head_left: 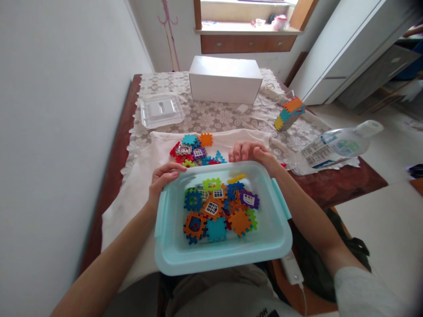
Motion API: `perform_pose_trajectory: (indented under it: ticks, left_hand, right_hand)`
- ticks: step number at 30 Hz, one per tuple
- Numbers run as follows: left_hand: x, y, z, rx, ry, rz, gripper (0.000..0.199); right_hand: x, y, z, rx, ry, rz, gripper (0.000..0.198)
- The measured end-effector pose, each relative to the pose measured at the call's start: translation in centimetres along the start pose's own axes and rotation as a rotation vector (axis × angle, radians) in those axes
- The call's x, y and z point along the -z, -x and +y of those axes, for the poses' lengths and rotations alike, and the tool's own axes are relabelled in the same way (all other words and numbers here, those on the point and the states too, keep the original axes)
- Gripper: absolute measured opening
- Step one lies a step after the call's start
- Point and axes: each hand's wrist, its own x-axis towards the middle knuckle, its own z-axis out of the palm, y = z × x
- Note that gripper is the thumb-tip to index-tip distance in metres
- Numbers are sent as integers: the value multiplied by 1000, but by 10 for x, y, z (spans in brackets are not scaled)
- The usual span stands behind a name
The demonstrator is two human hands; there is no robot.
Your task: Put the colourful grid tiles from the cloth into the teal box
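A light-blue plastic tub (223,259) stands in front of me, tilted towards me. Inside lie interlocking plastic building pieces (240,221) in orange, blue, green and purple, some with white window inserts. My left hand (164,178) grips the tub's far-left corner, its fingers over the rim. Just past the far-right corner, my right hand (247,152) hovers over or rests on the white cloth, fingers loosely bent and thumb apart; nothing shows in it. More loose pieces (198,152) are heaped on the cloth, left of my right hand, partly hidden by the tub's far rim.
A clear plastic lid (161,111) lies at the back left, beside a white box (225,81). To the right stand a built block of pieces (289,114) and a large clear bottle (337,147). A white power strip (292,267) is below the tub's right corner.
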Motion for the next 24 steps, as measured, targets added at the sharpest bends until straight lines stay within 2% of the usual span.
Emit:
perform_pose_trajectory:
  ticks: [3,6,9,11,13,17,21,24]
  left_hand:
    - [1,0,-1,-1,3,-3,16]
    - [3,-1,-2,-1,-9,-18,16]
    - [3,0,-3,6,-2,-14,16]
    - [3,0,-3,8,1,-9,16]
    - [2,0,-3,11,6,3,16]
    - [2,0,-4,11,5,-2,17]
    - [4,-1,-6,-3,20,-7,17]
    - [5,-1,-7,-7,11,-18,18]
  right_hand:
    - [6,-3,4,0,119,78,57]
    - [16,-6,16,-47,518,139,44]
    - [25,-5,33,-42,922,-16,43]
    - [29,-4,42,-40,1042,-157,44]
    - [30,-4,48,-30,1078,-217,39]
    - [31,-5,53,-14,1078,-211,23]
    - [31,-6,54,-4,1057,-178,32]
    - [29,-6,51,-21,1006,-181,32]
